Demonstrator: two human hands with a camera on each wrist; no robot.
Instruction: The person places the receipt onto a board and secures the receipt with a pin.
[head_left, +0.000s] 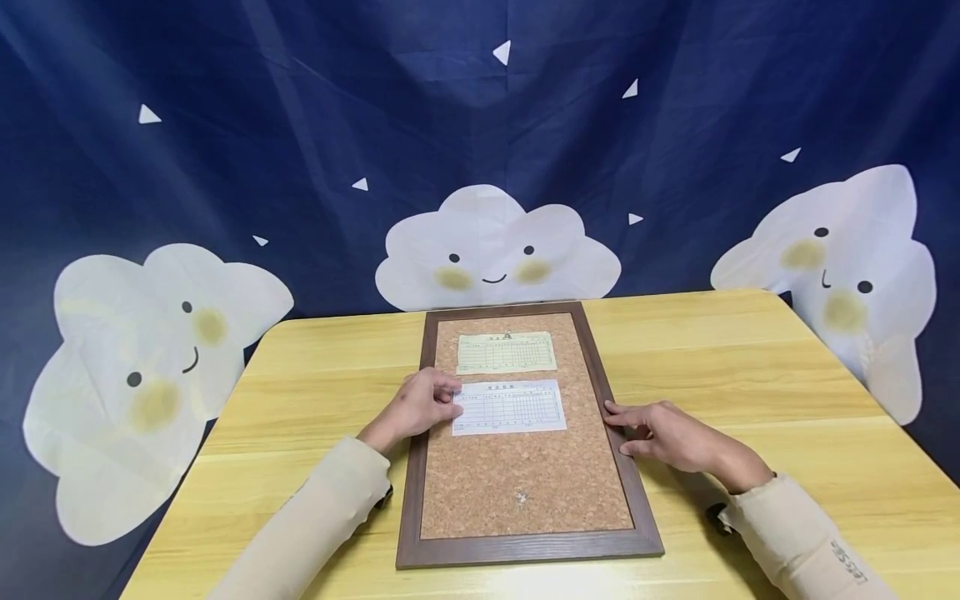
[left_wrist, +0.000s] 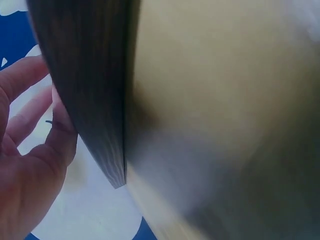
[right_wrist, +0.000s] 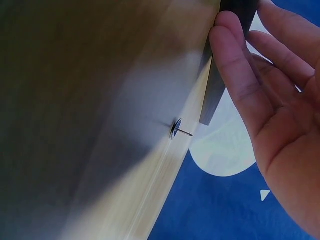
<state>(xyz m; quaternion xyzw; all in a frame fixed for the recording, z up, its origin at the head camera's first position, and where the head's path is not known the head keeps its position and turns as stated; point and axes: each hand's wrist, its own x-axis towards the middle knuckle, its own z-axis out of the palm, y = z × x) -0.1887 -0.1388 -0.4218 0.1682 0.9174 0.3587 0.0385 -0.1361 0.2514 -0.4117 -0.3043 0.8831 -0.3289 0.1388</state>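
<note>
A cork board (head_left: 525, 475) in a dark brown wooden frame (head_left: 528, 547) lies on the table. On it a pale green printed slip (head_left: 506, 353) sits above a white printed slip (head_left: 510, 408). A small pin (head_left: 507, 335) is at the green slip's top edge. My left hand (head_left: 416, 406) reaches over the frame's left side, thumb and fingertips apart at the white slip's left edge. My right hand (head_left: 671, 433) rests its fingertips and thumb, spread apart, on the frame's right side. The left wrist view shows my left hand (left_wrist: 35, 135) partly behind the frame.
A small silvery cluster (head_left: 521, 497) lies low on the cork. In the right wrist view a thumbtack (right_wrist: 176, 129) lies on the table near the frame, point sticking out sideways. The yellow wooden table (head_left: 315, 383) ends at a dark blue curtain (head_left: 420, 100) with clouds.
</note>
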